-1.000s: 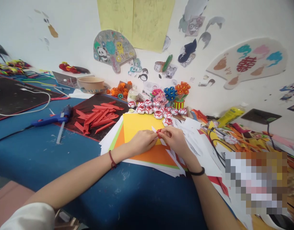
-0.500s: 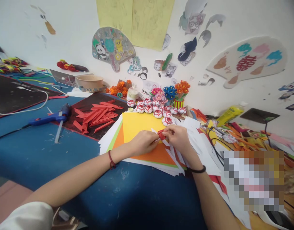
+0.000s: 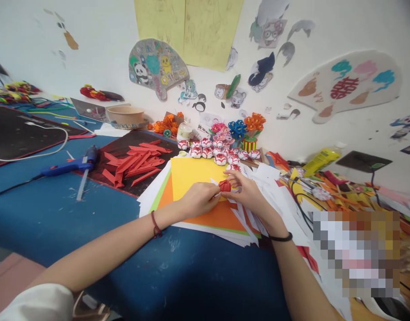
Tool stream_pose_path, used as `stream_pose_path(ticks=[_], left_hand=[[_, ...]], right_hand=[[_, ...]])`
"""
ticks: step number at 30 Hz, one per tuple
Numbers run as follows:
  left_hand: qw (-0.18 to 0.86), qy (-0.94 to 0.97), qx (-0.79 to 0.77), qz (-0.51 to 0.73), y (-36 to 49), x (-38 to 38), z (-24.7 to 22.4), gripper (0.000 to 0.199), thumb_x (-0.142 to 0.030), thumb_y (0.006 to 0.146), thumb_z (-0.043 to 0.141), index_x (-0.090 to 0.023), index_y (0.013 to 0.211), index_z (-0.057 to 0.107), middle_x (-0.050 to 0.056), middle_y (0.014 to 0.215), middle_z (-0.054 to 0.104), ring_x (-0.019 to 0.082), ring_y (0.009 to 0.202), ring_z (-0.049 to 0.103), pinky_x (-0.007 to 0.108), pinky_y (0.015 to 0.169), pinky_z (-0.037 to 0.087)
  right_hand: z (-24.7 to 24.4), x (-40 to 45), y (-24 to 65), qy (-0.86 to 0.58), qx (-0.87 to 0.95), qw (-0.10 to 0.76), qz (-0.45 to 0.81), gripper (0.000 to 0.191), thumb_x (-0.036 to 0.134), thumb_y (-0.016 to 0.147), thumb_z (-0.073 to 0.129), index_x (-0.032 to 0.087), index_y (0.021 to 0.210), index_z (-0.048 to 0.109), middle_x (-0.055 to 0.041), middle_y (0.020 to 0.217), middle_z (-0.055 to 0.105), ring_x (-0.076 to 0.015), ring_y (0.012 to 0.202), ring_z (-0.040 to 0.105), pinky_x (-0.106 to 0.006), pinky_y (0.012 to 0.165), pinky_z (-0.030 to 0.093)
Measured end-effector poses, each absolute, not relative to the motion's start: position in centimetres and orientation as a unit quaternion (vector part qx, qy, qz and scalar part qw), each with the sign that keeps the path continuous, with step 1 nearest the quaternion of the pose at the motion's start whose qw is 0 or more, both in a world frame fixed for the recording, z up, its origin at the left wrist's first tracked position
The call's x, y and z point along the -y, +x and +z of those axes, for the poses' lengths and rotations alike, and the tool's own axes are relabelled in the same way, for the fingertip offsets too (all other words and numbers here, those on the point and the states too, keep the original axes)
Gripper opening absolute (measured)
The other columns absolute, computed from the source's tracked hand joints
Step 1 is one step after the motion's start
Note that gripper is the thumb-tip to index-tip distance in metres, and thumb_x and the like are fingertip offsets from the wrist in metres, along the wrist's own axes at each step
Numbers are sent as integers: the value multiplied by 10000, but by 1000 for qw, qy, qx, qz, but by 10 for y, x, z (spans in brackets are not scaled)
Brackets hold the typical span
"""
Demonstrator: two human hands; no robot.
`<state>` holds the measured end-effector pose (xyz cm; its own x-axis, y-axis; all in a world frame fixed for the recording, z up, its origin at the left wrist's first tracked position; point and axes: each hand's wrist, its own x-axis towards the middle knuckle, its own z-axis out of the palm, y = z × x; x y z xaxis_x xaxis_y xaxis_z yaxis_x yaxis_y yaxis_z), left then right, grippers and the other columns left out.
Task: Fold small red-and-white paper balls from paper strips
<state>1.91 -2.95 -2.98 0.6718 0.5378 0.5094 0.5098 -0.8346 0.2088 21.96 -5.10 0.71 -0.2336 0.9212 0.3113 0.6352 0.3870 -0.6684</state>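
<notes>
A small red folded paper piece [image 3: 225,186] is held up over the stacked coloured sheets. My left hand [image 3: 202,197] pinches its left end, with the fingers curled in. My right hand [image 3: 246,191] is curved around its right side, thumb against the lower edge and index finger raised above it. Whitish paper shows under the right-hand fingers. Beneath both hands lie a yellow sheet [image 3: 188,171] and an orange sheet [image 3: 209,220]. Red-and-white paper flowers [image 3: 220,158] stand in a cluster just behind the hands.
Red folded strips [image 3: 136,160] are piled on a dark mat [image 3: 102,151] to the left. A blue glue gun [image 3: 69,167] lies beside it. White paper strips [image 3: 271,191], a yellow bottle [image 3: 321,161] and coloured scraps [image 3: 345,191] crowd the right. Flower pots [image 3: 249,145] stand by the wall.
My right hand's fingers have spread and its index finger has lifted, leaving more of the red paper piece visible. My left hand keeps its pinch in nearly the same place.
</notes>
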Motion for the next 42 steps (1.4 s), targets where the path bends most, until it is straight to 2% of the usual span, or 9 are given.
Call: stream_pose_path(ticks=[5,11,17,20,24,26,29,34,42], left_hand=[[24,925,-257,279,17,30,-27,225,-221,955,416,-161,798,565,31,711,628,139,632,584,243,586,370],[-1,928,-253,273,18,30,-27,248,-232,975,393,-162,805,560,27,725,616,132,613,554,254,567,332],[58,919,-272,280,9,27,-17,383,-474,971,455,-170,796,609,12,723,645,126,645,589,237,593,359],[46,901,-290,320,2,24,-9,375,-529,936,494,-173,916,609,33,836,658,151,747,602,244,642,394],[9,913,-269,306,-3,20,-2,395,-514,926,518,-173,1119,565,84,1019,635,204,925,574,290,752,423],[6,919,-261,295,-4,17,-1,408,-503,919,535,-178,1165,555,81,1016,638,209,934,552,305,784,413],[7,925,-254,283,-6,13,-1,358,-477,904,574,-195,1124,591,64,965,656,210,913,519,311,789,375],[21,920,-261,292,-8,13,0,286,-430,910,591,-201,1076,638,51,900,670,196,865,490,306,764,334],[26,915,-258,308,-7,17,-1,346,-482,905,581,-199,1084,667,64,888,688,189,832,498,318,751,311]], right_hand=[[9,53,220,-500,737,365,271,557,267,729,763,222,1237,537,-47,958,720,-211,904,692,-363,835,543],[6,50,222,-483,722,391,303,546,271,706,776,209,1192,536,-43,902,717,-211,865,701,-346,794,553],[9,52,219,-462,768,378,232,528,200,772,706,237,1264,519,-56,1025,706,-218,964,688,-372,888,524],[14,56,213,-459,791,358,187,548,169,790,682,255,1301,504,-56,1074,706,-232,1025,667,-391,935,493],[16,59,206,-457,808,348,130,539,205,819,674,269,1325,498,-71,1133,691,-268,1096,629,-431,962,467],[15,59,205,-446,813,356,118,526,233,831,669,265,1328,500,-80,1150,671,-259,1038,648,-425,942,480],[14,57,205,-427,815,373,119,501,248,843,659,255,1320,506,-81,1138,649,-230,952,667,-400,913,500],[14,58,208,-433,804,383,138,529,173,818,656,253,1320,508,-46,1020,687,-220,980,664,-367,915,498],[14,62,206,-464,781,400,122,577,59,737,609,272,1271,569,-7,953,745,-218,986,686,-369,936,498]])
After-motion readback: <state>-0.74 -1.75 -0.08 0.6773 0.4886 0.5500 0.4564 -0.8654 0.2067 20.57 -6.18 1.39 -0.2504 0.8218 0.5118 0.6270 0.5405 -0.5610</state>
